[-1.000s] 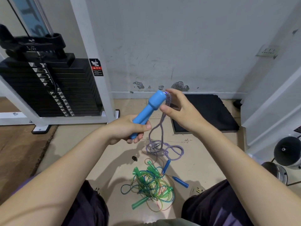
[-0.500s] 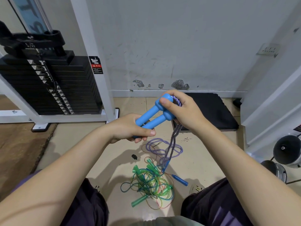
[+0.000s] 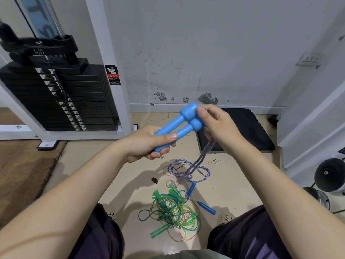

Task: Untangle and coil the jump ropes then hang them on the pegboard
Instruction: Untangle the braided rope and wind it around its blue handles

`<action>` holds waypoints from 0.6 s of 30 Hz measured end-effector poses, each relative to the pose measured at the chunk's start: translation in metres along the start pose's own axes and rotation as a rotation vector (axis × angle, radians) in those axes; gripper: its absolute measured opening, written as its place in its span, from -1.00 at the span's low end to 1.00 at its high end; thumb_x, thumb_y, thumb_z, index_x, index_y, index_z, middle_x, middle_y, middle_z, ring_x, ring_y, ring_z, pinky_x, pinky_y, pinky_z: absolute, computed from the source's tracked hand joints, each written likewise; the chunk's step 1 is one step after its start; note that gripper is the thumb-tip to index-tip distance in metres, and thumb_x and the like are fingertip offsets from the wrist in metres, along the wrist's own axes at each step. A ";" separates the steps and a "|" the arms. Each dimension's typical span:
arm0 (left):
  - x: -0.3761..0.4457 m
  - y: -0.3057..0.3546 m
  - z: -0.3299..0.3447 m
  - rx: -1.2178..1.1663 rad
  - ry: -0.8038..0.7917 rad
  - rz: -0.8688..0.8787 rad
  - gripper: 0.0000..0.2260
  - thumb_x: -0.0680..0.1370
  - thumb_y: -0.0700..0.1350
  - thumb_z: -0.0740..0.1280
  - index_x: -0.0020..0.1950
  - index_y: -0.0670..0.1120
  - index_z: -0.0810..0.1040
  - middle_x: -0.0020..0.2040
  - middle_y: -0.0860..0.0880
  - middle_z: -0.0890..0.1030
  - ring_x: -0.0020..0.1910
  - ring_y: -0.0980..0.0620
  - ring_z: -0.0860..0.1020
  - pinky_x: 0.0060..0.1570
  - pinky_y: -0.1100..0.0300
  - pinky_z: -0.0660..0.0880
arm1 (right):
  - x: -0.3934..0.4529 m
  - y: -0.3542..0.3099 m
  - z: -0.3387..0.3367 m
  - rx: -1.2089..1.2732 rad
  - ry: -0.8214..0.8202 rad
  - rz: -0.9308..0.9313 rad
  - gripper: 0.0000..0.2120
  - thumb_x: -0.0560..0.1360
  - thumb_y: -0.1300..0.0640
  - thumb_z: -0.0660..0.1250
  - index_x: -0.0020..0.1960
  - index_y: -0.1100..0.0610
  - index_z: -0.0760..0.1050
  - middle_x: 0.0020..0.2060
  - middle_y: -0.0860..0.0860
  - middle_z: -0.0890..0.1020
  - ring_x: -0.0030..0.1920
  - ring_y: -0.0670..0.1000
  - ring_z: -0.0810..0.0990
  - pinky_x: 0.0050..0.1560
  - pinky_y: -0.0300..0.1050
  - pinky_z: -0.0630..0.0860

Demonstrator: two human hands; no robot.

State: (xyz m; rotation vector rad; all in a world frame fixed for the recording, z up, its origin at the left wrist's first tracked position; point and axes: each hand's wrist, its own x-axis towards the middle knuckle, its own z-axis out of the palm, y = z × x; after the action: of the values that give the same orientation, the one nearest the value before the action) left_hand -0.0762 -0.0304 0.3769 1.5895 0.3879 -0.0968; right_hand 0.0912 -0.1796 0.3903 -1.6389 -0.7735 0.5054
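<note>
Two light blue handles [image 3: 182, 124] of a purple braided jump rope lie side by side in my hands. My left hand [image 3: 149, 142] grips their lower ends. My right hand [image 3: 216, 124] pinches the thick top ends, and the purple rope [image 3: 188, 170] hangs from it in two strands down to loose loops on the floor. Below that lies a tangled pile of green and blue clear ropes [image 3: 171, 212] with green handles. Two dark blue handles [image 3: 206, 208] lie beside the pile. No pegboard is in view.
A black weight stack machine [image 3: 61, 94] with a white frame stands at the left. A black mat [image 3: 240, 128] lies against the wall behind my right hand. Dumbbell ends [image 3: 330, 176] sit at the right edge. My knees frame the rope pile.
A second light blue handle has been brought up beside the first, and both are now held together. The rope now hangs from my right hand as two strands.
</note>
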 end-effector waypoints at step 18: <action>0.005 -0.003 -0.016 0.107 0.430 -0.030 -0.74 0.58 0.09 0.36 0.03 -0.10 0.58 -0.46 0.06 0.46 -0.55 0.08 0.33 -0.50 0.29 0.20 | -0.016 -0.003 0.015 -0.880 -0.429 -0.033 -0.74 0.62 0.04 0.26 -0.08 0.23 0.52 -0.31 0.04 0.46 -0.23 0.08 0.42 -0.20 -0.02 0.35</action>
State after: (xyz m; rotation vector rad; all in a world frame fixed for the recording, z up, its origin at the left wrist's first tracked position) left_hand -0.0756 -0.0135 0.3741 1.7081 0.7507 0.2085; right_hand 0.0692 -0.1801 0.3881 -2.3464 -1.4806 0.5338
